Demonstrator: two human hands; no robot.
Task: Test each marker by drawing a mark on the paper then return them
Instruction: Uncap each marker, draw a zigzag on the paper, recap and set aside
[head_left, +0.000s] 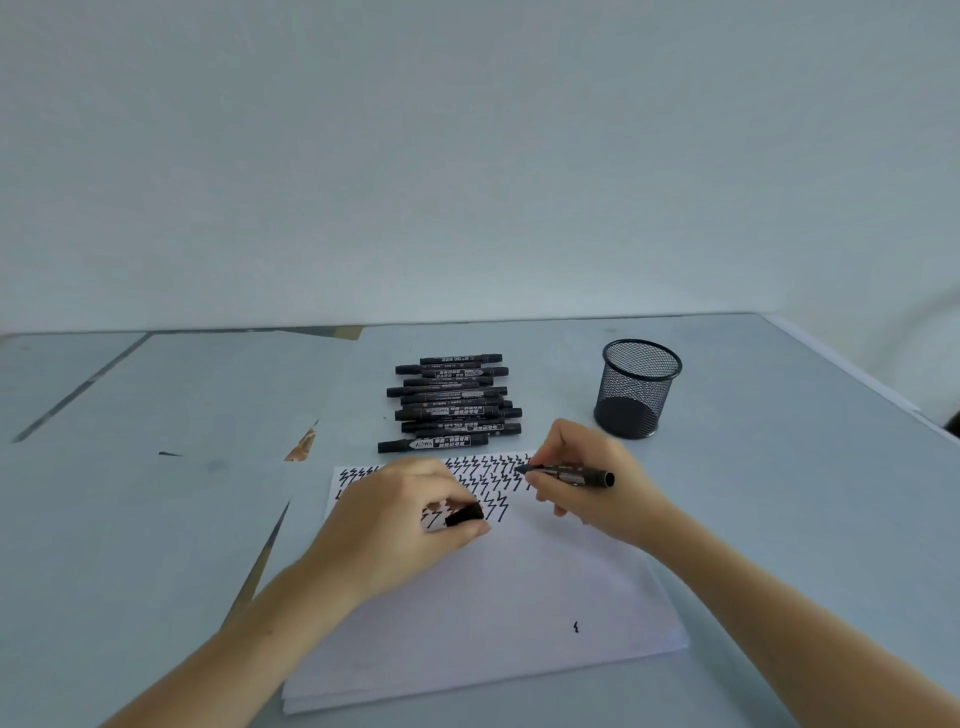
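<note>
a black mesh cup (640, 387) stands upright on the far right of a pale grey table (779, 493); nothing shows inside it. to its left, well apart, lies a pile of black markers (451, 402), capped and stacked sideways, roughly a dozen, though the exact count is hard to tell. just in front of the pile is a stack of white paper (498, 597), its far edge filled with three rows of black zigzag marks and one small mark near the front right corner. the left hand (400, 514) rests on the paper, fingers curled round a black cap (464, 515), and hides part of the zigzag rows. the right hand (587, 480) pinches one uncapped marker (569, 474), its tip touching the paper at the right end of the rows.
</note>
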